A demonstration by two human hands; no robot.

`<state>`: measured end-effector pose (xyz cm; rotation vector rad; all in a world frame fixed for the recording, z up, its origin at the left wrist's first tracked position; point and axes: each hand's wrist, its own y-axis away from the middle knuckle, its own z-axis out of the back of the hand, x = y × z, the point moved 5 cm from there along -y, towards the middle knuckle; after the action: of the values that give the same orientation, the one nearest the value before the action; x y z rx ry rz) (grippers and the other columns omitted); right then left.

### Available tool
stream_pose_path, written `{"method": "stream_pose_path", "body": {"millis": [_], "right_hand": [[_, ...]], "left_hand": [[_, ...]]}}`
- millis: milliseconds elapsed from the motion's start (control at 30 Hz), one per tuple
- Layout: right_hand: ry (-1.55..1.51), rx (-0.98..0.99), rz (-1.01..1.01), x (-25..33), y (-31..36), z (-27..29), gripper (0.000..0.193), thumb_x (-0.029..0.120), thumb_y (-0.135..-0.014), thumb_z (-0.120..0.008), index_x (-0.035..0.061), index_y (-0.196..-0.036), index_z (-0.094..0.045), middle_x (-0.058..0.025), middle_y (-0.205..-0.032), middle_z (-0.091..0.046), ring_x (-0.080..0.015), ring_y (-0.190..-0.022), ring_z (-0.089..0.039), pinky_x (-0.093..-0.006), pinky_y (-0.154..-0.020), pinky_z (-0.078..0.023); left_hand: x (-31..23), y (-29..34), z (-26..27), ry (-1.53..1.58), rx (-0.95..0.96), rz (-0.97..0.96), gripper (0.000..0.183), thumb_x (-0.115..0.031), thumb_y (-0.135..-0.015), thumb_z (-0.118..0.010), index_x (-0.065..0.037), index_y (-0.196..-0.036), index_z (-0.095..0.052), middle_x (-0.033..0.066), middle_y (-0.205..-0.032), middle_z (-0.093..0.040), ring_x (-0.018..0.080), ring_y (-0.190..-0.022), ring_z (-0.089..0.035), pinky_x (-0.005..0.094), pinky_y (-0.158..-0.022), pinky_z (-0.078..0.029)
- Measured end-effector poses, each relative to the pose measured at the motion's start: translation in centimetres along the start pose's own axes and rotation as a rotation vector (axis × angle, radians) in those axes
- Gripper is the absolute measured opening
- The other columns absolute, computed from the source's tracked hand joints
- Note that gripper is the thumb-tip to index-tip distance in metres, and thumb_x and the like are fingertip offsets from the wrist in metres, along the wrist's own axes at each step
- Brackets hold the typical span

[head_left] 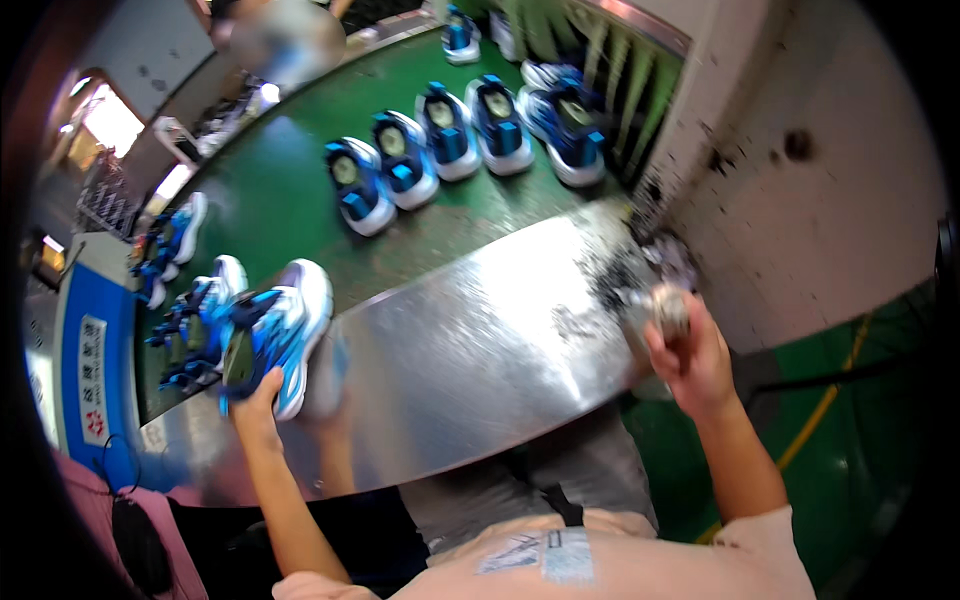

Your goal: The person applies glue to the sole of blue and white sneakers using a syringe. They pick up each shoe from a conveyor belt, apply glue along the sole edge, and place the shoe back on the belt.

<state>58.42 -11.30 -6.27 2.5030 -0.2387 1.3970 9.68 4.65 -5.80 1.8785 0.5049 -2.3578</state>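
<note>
My left hand (258, 400) is closed on the heel end of a blue and white sneaker (294, 325), tilted above the left part of the shiny metal ledge (470, 340). Over the ledge's right end, my right hand (700, 360) has its fingers wrapped round a small rounded object, pale and brownish (672, 312); blur hides its kind. Black smudges (612, 280) mark the metal just left of that hand. Close behind it lies a crumpled greyish heap (668, 258), too blurred to name.
Several matching sneakers (447, 130) stand in a row on the green conveyor belt (265, 200). More sneakers (195, 320) cluster at the left beside a blue panel (100, 370). A stained pale machine wall (810, 190) with hanging strips (625, 90) rises at the right. Another person's pink clothing (150, 520) shows lower left.
</note>
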Motion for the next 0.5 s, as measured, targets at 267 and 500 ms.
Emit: {"method": "stream_pose_path", "body": {"millis": [267, 500], "right_hand": [[-0.069, -0.067, -0.155, 1.0, -1.3, 0.6, 0.042, 0.05, -0.097, -0.039, 0.0126, -0.108, -0.054, -0.0019, -0.076, -0.053, -0.0035, -0.051, -0.034, -0.0172, -0.042, -0.026], [0.517, -0.191, -0.017, -0.2, -0.9, -0.1, 0.039, 0.041, -0.097, -0.044, 0.0113, -0.121, -0.052, 0.0022, -0.078, -0.054, -0.0014, -0.055, -0.04, -0.0155, -0.044, -0.027]], "left_hand": [[-8.2, 13.8, -3.1, -0.013, 0.497, 0.054, 0.09, -0.026, -0.063, -0.086, -0.002, -0.135, -0.039, 0.0137, -0.118, -0.054, 0.0247, -0.111, -0.053, 0.0422, -0.098, -0.042], [-11.2, 4.0, -11.0, -0.761, 1.112, -0.695, 0.066, -0.027, -0.047, -0.085, -0.006, -0.106, -0.065, 0.0134, -0.104, -0.064, 0.0333, -0.098, -0.061, 0.041, -0.084, -0.049]]}}
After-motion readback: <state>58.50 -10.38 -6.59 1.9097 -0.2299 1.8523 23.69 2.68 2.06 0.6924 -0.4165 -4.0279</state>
